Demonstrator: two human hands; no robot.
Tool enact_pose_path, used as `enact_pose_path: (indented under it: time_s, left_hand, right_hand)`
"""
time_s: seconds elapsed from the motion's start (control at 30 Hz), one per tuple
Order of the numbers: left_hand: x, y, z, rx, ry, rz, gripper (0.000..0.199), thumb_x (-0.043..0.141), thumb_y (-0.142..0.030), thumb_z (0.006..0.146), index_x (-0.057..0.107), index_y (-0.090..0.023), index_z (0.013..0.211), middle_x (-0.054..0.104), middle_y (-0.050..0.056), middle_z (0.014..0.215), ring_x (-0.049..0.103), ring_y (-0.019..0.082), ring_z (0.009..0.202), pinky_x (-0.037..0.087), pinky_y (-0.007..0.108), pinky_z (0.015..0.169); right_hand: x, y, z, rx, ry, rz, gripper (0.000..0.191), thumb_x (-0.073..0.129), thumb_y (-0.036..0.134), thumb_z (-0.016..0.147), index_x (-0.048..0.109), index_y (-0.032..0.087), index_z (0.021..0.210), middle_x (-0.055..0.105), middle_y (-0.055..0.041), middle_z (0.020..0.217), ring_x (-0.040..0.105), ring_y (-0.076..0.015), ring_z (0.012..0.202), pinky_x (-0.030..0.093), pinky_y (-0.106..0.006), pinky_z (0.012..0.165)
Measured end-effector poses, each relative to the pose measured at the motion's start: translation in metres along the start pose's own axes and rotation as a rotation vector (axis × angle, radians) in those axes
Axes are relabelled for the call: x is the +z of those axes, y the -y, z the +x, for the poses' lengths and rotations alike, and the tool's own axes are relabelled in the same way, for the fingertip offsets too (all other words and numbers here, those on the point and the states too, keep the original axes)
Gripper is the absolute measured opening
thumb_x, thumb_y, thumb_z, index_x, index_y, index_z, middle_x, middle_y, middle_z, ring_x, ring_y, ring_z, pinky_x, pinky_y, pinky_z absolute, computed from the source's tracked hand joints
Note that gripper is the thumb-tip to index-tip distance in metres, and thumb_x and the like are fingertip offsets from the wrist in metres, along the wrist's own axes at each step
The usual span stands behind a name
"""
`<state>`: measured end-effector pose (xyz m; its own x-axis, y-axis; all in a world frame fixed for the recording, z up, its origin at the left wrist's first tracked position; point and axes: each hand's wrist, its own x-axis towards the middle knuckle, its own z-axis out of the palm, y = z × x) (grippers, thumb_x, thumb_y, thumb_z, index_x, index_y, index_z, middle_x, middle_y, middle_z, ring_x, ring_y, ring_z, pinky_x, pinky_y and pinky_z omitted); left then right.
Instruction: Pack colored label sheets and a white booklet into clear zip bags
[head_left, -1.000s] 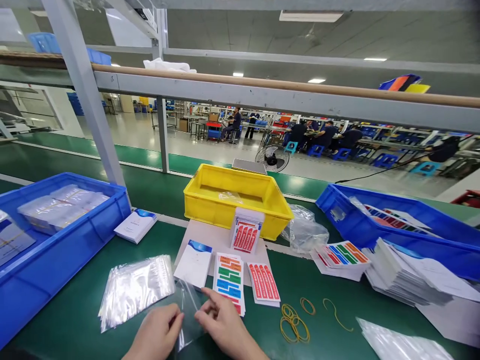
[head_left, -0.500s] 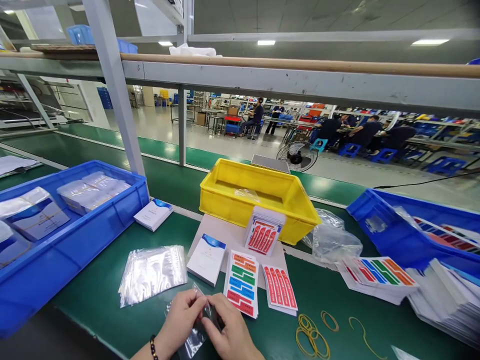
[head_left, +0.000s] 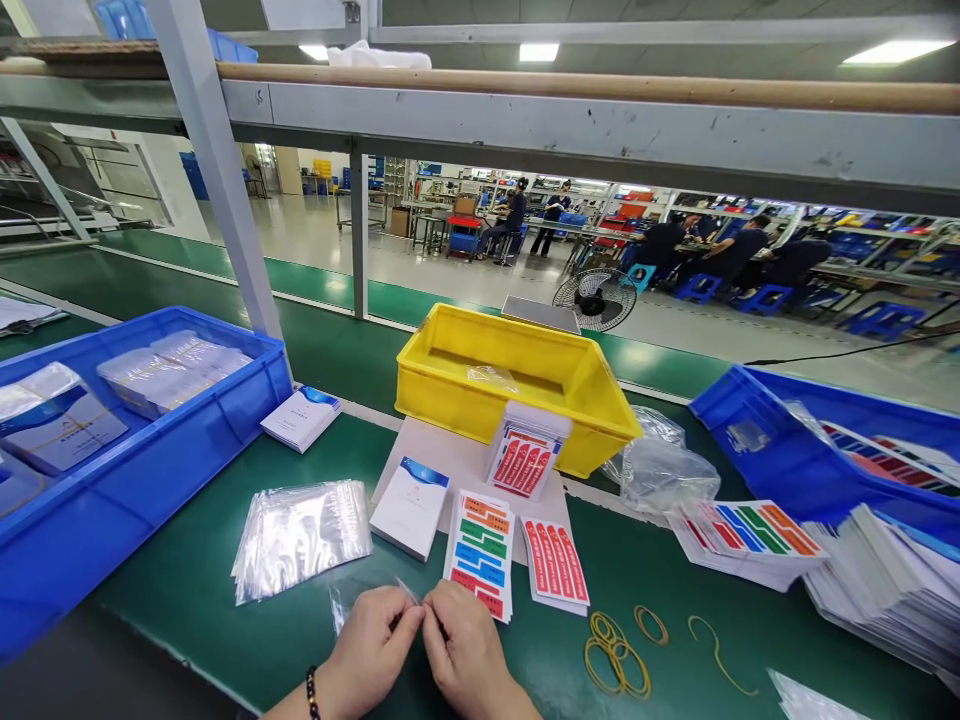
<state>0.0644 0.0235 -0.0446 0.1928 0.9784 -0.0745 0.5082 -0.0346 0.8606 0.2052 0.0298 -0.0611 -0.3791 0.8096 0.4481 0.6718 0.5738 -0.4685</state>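
Note:
My left hand (head_left: 375, 640), with a beaded bracelet at its wrist, and my right hand (head_left: 463, 640) meet at the front of the green bench. Both are closed, fingertips pinching a clear plastic bag (head_left: 343, 602) that shows at the left and above the knuckles; the rest is hidden. Left of them lies a stack of clear bags (head_left: 300, 535). A pile of white booklets with a blue top (head_left: 410, 505) sits just beyond. Close by the right hand are colour-striped sticker sheets (head_left: 482, 550) and red sticker sheets (head_left: 555, 565).
A yellow bin (head_left: 517, 390) stands behind, with packed sticker sheets (head_left: 527, 455) leaning on its front. Blue bins flank the bench at left (head_left: 172, 440) and right (head_left: 750, 455). Rubber bands (head_left: 615, 655) and white sheet stacks (head_left: 885, 590) lie at right. A metal shelf beam (head_left: 525, 125) crosses above.
My hands have drawn closer together, their fingertips now touching, and the fingers curl in more. Less of the bag shows beneath them. The whole view has shifted slightly.

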Motion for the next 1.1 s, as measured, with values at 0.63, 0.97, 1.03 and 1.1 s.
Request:
enact_pose_path:
  time_s: [0.63,0.97,1.03,1.1]
  left_hand:
    - [-0.050,-0.025,0.002,0.475,0.051,0.159,0.019,0.046,-0.019,0.082,0.061,-0.021,0.093,0.064,0.007,0.090,0.051,0.023,0.095,0.038,0.037,0.087]
    - [-0.074,-0.003,0.001,0.188,0.285,0.312,0.020,0.044,-0.020,0.081,0.060,-0.021,0.068,0.059,0.001,0.069,0.051,0.017,0.069,0.035,0.027,0.064]
    - [-0.068,0.003,0.002,0.113,0.303,0.199,0.021,0.044,-0.020,0.079,0.060,-0.020,0.064,0.057,-0.001,0.066,0.048,0.016,0.066,0.034,0.026,0.063]
    - [-0.061,0.008,0.002,0.040,0.297,0.044,0.021,0.048,-0.023,0.077,0.058,-0.019,0.059,0.053,-0.002,0.062,0.045,0.015,0.063,0.033,0.025,0.062]
  right_hand:
    - [-0.043,0.001,0.008,-0.144,0.121,0.118,0.021,0.036,0.010,0.086,0.055,0.020,0.084,0.057,-0.0042,0.069,0.053,-0.0160,0.061,0.042,-0.026,0.054]
    - [-0.043,0.000,0.042,-0.038,0.303,0.112,0.009,0.051,0.021,0.085,0.058,0.021,0.079,0.059,-0.0024,0.081,0.055,-0.0163,0.075,0.042,-0.027,0.067]
    - [-0.018,-0.007,0.053,-0.050,0.183,-0.055,0.018,0.055,0.014,0.079,0.059,0.020,0.095,0.061,-0.0069,0.092,0.054,-0.0210,0.084,0.041,-0.034,0.075]
    - [0.007,-0.014,0.063,-0.044,0.134,-0.204,0.034,0.061,0.011,0.071,0.057,0.016,0.104,0.060,-0.0109,0.096,0.053,-0.0257,0.087,0.040,-0.038,0.075]
